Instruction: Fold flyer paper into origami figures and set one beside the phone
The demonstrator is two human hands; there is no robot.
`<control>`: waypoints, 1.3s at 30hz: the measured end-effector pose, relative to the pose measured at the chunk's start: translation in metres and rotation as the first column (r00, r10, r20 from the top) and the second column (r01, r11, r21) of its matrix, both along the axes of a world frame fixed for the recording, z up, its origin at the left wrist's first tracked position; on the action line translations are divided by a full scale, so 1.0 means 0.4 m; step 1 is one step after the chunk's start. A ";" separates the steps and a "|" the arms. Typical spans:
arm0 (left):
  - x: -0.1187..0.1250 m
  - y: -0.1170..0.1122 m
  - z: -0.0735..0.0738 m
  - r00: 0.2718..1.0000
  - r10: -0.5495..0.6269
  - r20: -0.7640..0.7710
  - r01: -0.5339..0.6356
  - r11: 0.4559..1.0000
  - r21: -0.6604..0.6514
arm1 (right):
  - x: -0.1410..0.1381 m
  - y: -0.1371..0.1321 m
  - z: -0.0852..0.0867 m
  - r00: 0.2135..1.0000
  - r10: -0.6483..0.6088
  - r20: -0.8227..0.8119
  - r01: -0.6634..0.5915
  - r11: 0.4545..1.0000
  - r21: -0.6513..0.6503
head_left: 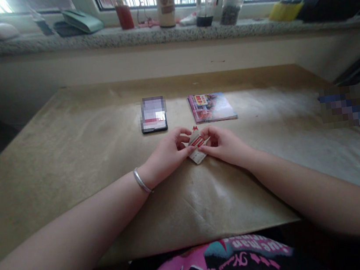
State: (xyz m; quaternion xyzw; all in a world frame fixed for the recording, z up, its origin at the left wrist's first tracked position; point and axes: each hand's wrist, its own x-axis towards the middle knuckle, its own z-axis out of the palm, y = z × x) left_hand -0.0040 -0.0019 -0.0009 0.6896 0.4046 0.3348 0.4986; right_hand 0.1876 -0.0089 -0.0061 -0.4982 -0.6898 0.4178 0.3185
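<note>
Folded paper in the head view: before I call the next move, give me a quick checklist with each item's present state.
1. Left hand has hold of the folded paper: ok, pinching it at its left side.
2. Right hand has hold too: ok, pinching the right side.
3. Phone out of the way: ok, on the table beyond the left hand, apart from it.
4. Booklet out of the way: ok, lying just beyond the right hand.
5. Creases sharp and lined up: cannot tell, too small in this view.
6. Underside of the paper in order: cannot tell, it is hidden.
</note>
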 end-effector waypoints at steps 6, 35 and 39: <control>-0.005 0.007 -0.001 0.990 0.009 -0.142 0.008 0.993 0.121 | -0.002 -0.001 0.016 0.983 -0.005 0.186 -0.020 0.990 0.136; -0.019 0.014 0.016 0.742 0.197 -0.641 0.307 0.750 0.586 | 0.008 0.006 0.003 0.849 -0.092 0.520 -0.195 0.860 0.471; -0.022 0.020 0.016 0.721 0.195 -0.665 0.324 0.754 0.572 | 0.006 0.002 0.005 0.824 -0.095 0.558 -0.209 0.865 0.456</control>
